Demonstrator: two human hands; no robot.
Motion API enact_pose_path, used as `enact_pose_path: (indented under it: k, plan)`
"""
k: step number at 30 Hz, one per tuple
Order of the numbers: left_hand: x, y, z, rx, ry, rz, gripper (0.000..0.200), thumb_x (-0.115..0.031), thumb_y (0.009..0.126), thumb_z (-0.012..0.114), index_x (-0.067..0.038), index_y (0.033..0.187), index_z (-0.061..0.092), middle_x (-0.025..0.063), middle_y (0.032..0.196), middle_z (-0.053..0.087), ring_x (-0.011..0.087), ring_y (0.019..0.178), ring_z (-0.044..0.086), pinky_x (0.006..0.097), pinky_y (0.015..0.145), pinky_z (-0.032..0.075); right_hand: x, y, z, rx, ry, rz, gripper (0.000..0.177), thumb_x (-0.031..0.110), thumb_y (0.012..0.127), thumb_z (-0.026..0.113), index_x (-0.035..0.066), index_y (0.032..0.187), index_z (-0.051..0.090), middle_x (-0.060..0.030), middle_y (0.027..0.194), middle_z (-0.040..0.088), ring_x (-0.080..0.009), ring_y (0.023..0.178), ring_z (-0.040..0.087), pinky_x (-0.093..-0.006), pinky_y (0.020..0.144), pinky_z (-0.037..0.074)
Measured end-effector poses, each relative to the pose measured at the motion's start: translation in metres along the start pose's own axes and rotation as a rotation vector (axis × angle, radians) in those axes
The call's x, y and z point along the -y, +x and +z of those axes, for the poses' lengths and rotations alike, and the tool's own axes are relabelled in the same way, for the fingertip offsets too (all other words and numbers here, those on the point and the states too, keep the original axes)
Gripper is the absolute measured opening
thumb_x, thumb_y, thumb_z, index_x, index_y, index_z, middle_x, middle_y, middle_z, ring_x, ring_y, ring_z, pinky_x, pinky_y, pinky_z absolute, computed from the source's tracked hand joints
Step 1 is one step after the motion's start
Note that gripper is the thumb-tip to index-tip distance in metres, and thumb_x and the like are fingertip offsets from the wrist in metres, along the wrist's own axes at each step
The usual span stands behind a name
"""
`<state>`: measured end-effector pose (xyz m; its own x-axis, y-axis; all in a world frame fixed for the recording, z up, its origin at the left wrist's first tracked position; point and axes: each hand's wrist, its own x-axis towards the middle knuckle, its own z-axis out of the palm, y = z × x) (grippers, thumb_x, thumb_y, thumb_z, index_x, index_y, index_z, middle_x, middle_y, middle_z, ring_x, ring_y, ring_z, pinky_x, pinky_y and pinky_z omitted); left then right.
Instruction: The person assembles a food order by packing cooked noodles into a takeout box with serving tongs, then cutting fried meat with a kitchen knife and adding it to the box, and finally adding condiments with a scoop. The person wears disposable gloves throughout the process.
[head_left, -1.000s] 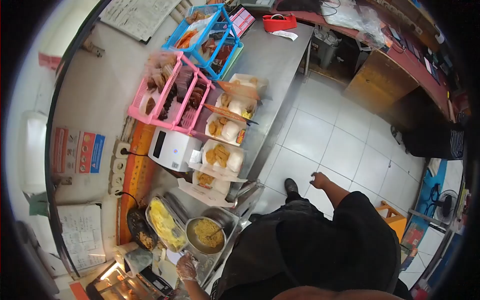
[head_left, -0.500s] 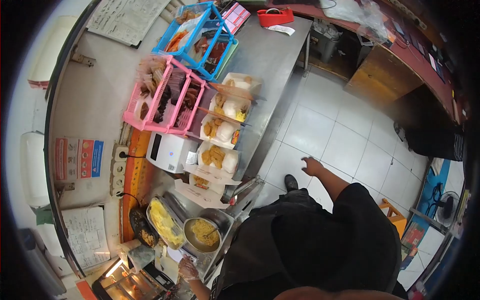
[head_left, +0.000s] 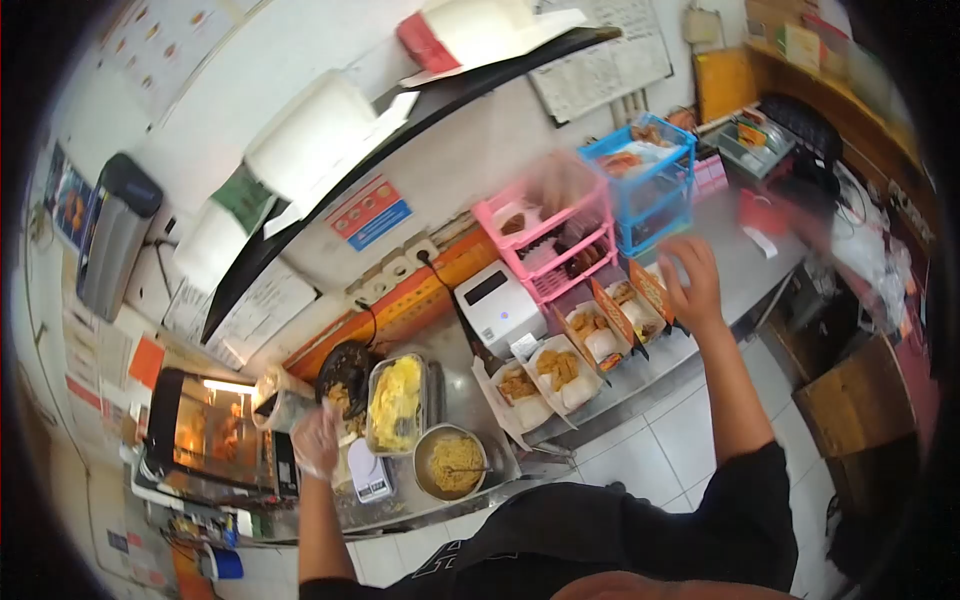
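My left hand, in a clear plastic glove, is beside a black stone mortar with brown crumbly food. Its fingers are blurred. Close by are a white kitchen scale, a tray of yellow food and a metal bowl of noodles. My right hand, bare and with bent fingers apart, is over the far end of a row of open meal boxes. The nearest one, a food box, has its lid flap raised. Another box holds fried chicken and rice.
A white printer stands behind the boxes, next to a pink rack and a blue rack of packed food. A lit warming cabinet is at the left. Foam boxes sit on the shelf above. A red tape dispenser lies far right.
The view has swung up and toward the counter. My right hand has gone from beside my body to over the boxes. My left hand is now nearer the mortar.
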<state>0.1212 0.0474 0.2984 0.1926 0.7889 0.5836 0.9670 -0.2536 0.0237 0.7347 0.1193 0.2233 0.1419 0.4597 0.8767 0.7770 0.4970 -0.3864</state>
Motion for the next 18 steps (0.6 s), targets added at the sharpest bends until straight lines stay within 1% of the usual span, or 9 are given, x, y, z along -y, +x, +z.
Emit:
enact_pose_path:
  k: [1, 2, 3, 5, 8, 10, 13, 14, 18]
  plan:
    - [-0.016, 0.025, -0.012, -0.011, 0.028, 0.086, 0.034, -0.026, 0.1, 0.054, -0.004, 0.078, 0.068, 0.0187, 0.071, 0.062, 0.0398, 0.066, 0.06, 0.0475, 0.06, 0.046, 0.026, 0.044, 0.005, 0.038, 0.035, -0.156, 0.017, 0.014, 0.088, 0.067, 0.006, 0.104, 0.067, -0.0117, 0.104, 0.065, -0.0342, 0.099, 0.06, -0.0419, 0.089, 0.045]
    - [-0.032, 0.049, -0.028, 0.019, 0.029, 0.082, 0.029, -0.026, 0.098, 0.058, -0.003, 0.082, 0.07, 0.0186, 0.074, 0.064, 0.0387, 0.068, 0.06, 0.0463, 0.063, 0.047, 0.052, 0.085, 0.014, 0.059, 0.08, -0.338, 0.019, 0.015, 0.087, 0.068, 0.007, 0.104, 0.067, -0.0109, 0.105, 0.065, -0.0335, 0.1, 0.06, -0.0421, 0.089, 0.045]
    - [-0.037, 0.065, -0.032, -0.126, 0.065, 0.281, 0.025, -0.024, 0.096, 0.062, -0.004, 0.083, 0.071, 0.0168, 0.076, 0.065, 0.037, 0.069, 0.061, 0.0456, 0.066, 0.048, 0.078, 0.12, 0.024, 0.076, 0.126, -0.52, 0.02, 0.017, 0.087, 0.069, 0.008, 0.105, 0.067, -0.0101, 0.105, 0.065, -0.0328, 0.1, 0.06, -0.0422, 0.089, 0.045]
    - [-0.06, 0.095, -0.05, -0.12, 0.051, 0.396, 0.021, -0.024, 0.092, 0.067, -0.006, 0.083, 0.071, 0.0134, 0.081, 0.069, 0.0342, 0.073, 0.065, 0.0436, 0.068, 0.051, 0.134, 0.175, 0.05, 0.138, 0.175, -0.652, 0.021, 0.021, 0.088, 0.07, 0.011, 0.106, 0.068, -0.0081, 0.106, 0.066, -0.0305, 0.101, 0.06, -0.0426, 0.09, 0.045]
    - [-0.093, 0.126, -0.057, -0.141, -0.057, 0.525, 0.018, -0.025, 0.09, 0.07, -0.008, 0.084, 0.074, 0.0101, 0.079, 0.071, 0.03, 0.073, 0.068, 0.0425, 0.069, 0.054, 0.192, 0.232, 0.113, 0.133, 0.163, -0.746, 0.028, 0.032, 0.091, 0.065, 0.013, 0.112, 0.069, -0.0074, 0.114, 0.067, -0.0289, 0.107, 0.061, -0.0435, 0.093, 0.046]
    - [-0.119, 0.135, -0.071, -0.084, -0.041, 0.62, 0.023, -0.032, 0.092, 0.067, -0.011, 0.086, 0.075, 0.0086, 0.078, 0.072, 0.0271, 0.071, 0.069, 0.042, 0.068, 0.055, 0.211, 0.257, 0.161, 0.071, 0.13, -0.816, 0.032, 0.037, 0.094, 0.06, 0.014, 0.115, 0.069, -0.0083, 0.115, 0.068, -0.0297, 0.108, 0.063, -0.0444, 0.093, 0.048]
    - [-0.135, 0.134, -0.08, 0.055, 0.038, 0.694, 0.029, -0.039, 0.091, 0.068, -0.012, 0.082, 0.074, 0.0067, 0.073, 0.069, 0.0258, 0.067, 0.067, 0.0391, 0.065, 0.053, 0.235, 0.276, 0.177, 0.511, -0.033, -0.619, 0.038, 0.04, 0.097, 0.054, 0.014, 0.12, 0.068, -0.0123, 0.109, 0.07, -0.0327, 0.106, 0.064, -0.0466, 0.09, 0.05]
    - [-0.134, 0.13, -0.082, 0.078, 0.064, 0.691, 0.029, -0.04, 0.091, 0.068, -0.013, 0.083, 0.074, 0.0062, 0.073, 0.069, 0.025, 0.068, 0.067, 0.0389, 0.065, 0.052, 0.241, 0.275, 0.175, 0.622, -0.03, -0.539, 0.036, 0.038, 0.1, 0.05, 0.011, 0.113, 0.069, -0.015, 0.095, 0.072, -0.0354, 0.093, 0.068, -0.0483, 0.081, 0.052]
    - [-0.125, 0.12, -0.086, 0.142, 0.127, 0.664, 0.028, -0.043, 0.09, 0.068, -0.016, 0.086, 0.074, 0.0053, 0.075, 0.068, 0.0243, 0.072, 0.066, 0.0397, 0.066, 0.051, 0.237, 0.281, 0.193, 0.495, -0.217, -0.741, 0.022, 0.025, 0.097, 0.049, 0.008, 0.093, 0.063, -0.0139, 0.083, 0.07, -0.0357, 0.077, 0.068, -0.0477, 0.069, 0.053]
